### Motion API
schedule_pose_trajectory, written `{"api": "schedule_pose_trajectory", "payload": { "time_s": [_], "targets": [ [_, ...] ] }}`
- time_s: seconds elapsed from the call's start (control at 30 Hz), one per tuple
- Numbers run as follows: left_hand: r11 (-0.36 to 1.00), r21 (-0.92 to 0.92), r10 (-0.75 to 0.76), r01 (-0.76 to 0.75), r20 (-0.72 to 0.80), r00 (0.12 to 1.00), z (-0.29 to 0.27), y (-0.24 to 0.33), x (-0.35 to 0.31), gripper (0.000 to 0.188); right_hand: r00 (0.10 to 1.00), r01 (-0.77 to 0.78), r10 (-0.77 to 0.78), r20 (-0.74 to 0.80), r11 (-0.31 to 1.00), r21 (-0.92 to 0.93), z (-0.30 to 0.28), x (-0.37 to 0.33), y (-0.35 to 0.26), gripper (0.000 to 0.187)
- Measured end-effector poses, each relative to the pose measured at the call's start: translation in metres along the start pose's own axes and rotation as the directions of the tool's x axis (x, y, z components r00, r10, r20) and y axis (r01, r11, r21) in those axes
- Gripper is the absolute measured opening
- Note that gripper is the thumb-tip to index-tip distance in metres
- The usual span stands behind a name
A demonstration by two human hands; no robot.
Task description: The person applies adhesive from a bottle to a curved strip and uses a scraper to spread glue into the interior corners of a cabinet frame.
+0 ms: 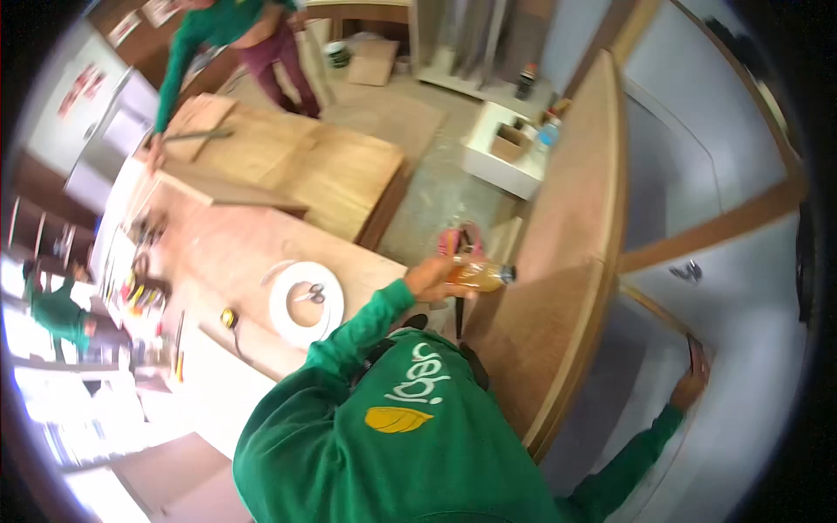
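My left hand (427, 279) is closed round a clear bottle (478, 275) of amber liquid, held sideways with its dark cap toward the wooden board. Off to the right, my right hand (690, 389) grips a thin, flat, dark piece (696, 350) whose kind I cannot make out. It lies at the end of a wooden strip (656, 307) on the pale grey panel (741, 305). Between my hands stands a long brown wooden board (558, 288) with a pale edge.
On the workbench (244, 235) to the left lie a white roll of edging (283, 301) with scissors (312, 295) inside and a tape measure (228, 318). Stacked plywood (323, 166) sits beyond. A co-worker (227, 35) leans there; another person (65, 305) is far left. A white box (501, 166) stands ahead.
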State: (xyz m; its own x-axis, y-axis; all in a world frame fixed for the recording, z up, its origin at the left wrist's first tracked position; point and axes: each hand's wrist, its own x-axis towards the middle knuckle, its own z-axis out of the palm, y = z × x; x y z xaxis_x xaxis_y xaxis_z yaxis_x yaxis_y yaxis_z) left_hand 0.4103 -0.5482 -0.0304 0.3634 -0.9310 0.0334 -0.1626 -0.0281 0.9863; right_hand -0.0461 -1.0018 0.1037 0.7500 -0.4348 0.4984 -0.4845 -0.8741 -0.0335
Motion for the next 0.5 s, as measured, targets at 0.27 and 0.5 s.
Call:
{"api": "schedule_pose_trajectory", "payload": {
  "time_s": [0.27,0.5],
  "targets": [
    [0.924,-0.377,0.053,-0.071,-0.057,0.997,0.012,0.003,-0.011,0.067,0.984,-0.177,0.173,-0.038,0.958,-0.226,0.059,-0.012,0.015,0.042],
    [0.996,-0.085,0.029,-0.04,-0.125,0.992,-0.001,0.013,-0.048,0.065,0.996,-0.073,0.081,0.04,0.982,-0.177,0.019,0.004,-0.031,0.043]
  ]
}}
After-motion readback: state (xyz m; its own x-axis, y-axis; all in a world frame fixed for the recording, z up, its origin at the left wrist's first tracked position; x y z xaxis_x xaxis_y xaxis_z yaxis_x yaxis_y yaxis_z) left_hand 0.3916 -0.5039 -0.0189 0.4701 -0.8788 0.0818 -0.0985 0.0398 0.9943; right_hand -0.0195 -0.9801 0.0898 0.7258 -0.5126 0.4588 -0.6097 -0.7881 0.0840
